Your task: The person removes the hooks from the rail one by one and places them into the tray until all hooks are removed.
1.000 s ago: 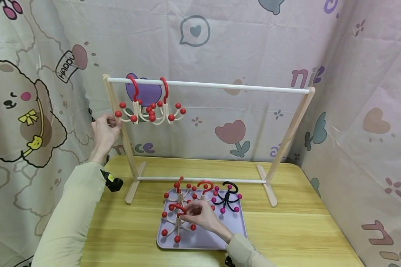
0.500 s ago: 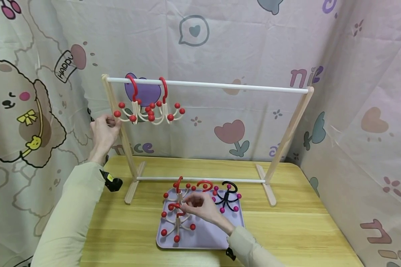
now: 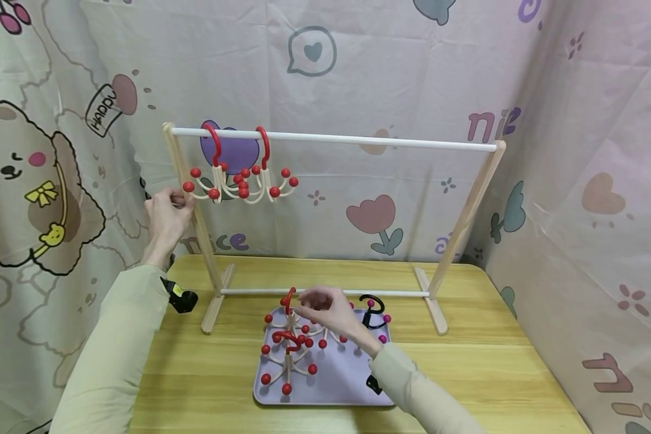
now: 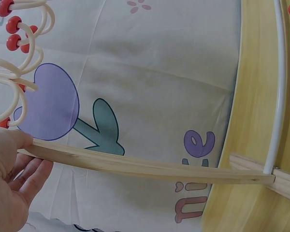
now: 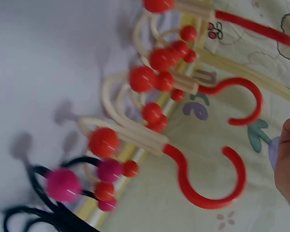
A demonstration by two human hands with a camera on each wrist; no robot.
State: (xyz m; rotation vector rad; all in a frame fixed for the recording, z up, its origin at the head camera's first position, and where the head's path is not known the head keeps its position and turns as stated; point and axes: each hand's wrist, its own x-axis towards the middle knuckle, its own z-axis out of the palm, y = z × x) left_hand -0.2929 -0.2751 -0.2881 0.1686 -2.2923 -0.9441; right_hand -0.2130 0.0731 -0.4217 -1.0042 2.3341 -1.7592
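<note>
At the left, my left hand [image 3: 168,220] holds the wooden side post [image 3: 203,235] of a rack. In the left wrist view its thumb lies on one side of the post [image 4: 111,162], with fingers on the other. My right hand [image 3: 331,310] hovers over a lilac tray [image 3: 347,383], fingers bent and holding nothing, near the hook of the back-left octopus-shaped hanger [image 3: 289,301]. A similar red-hooked hanger [image 3: 288,364] stands in front; another [image 5: 150,137] is partly hidden by my right hand in the head view. A black hanger [image 3: 367,319] with magenta balls stands at right.
Two red-hooked hangers, one [image 3: 217,154] left of the other [image 3: 264,154], hang at the left end of the white top rail [image 3: 358,140]. A lower white rod [image 3: 385,293] runs behind the tray. The rack's right post [image 3: 466,217] stands on the wooden table [image 3: 493,361].
My right hand has moved up and back, from beside the front red-hooked hanger to the back-left one. My left hand stays on the post. The head view has shifted slightly.
</note>
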